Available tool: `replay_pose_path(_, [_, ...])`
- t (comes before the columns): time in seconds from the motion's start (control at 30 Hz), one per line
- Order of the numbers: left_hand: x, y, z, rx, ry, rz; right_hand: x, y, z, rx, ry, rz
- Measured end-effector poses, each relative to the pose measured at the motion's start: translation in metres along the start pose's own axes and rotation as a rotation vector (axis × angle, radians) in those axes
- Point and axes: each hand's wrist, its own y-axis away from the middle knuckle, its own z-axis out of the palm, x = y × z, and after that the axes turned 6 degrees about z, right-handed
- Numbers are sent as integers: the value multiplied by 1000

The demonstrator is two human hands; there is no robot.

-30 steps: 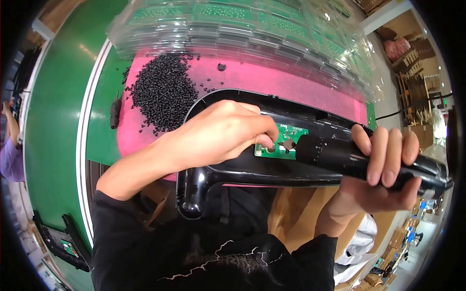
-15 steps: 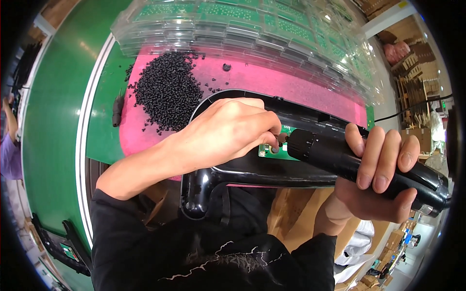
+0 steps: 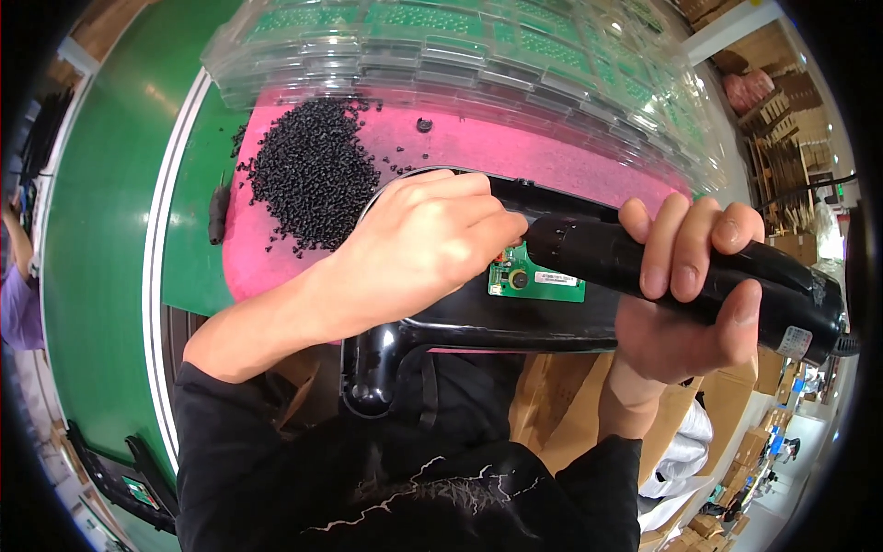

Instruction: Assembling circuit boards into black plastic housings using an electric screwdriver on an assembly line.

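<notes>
My right hand (image 3: 690, 281) is wrapped round a black electric screwdriver (image 3: 589, 253), which lies nearly level with its tip end pointing left. My left hand (image 3: 441, 230) has its fingertips pinched together at that tip; what is between them is hidden. Below them a green circuit board (image 3: 552, 288) with a pale label sits inside a glossy black plastic housing (image 3: 372, 368). The left hand and wrist cover part of the housing. A heap of small black screws (image 3: 313, 175) lies on a pink mat (image 3: 244, 258) beyond my left forearm.
Stacked clear plastic trays (image 3: 460, 69) holding green boards stand along the back of the mat. A black hand screwdriver (image 3: 218, 213) lies left of the screws. Another black housing (image 3: 124, 478) with a board lies at lower left. Someone in a purple top (image 3: 18, 308) is at the far left.
The electric screwdriver and my right hand have moved up and a little left, uncovering more of the board. My left fingertips have shifted slightly up and left, still pinched.
</notes>
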Motion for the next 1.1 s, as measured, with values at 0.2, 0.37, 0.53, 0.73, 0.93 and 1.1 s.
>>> replay_pose_path(0.2, [0,3,-6,-118,-31,-183,-1,2,0,78,118,150])
replay_pose_path(0.37, [4,2,-8,-238,55,-282,5,2,4,96,150,162])
replay_pose_path(0.53, [2,6,-6,-275,69,-301,8,0,2,70,136,157])
replay_pose_path(0.73, [1,6,-6,-343,83,-331,8,-5,9,80,139,191])
replay_pose_path(0.93, [2,9,-5,-388,42,-336,6,-14,6,10,176,275])
replay_pose_path(1.1, [2,12,-5,-350,53,-305,6,-11,9,33,117,283])
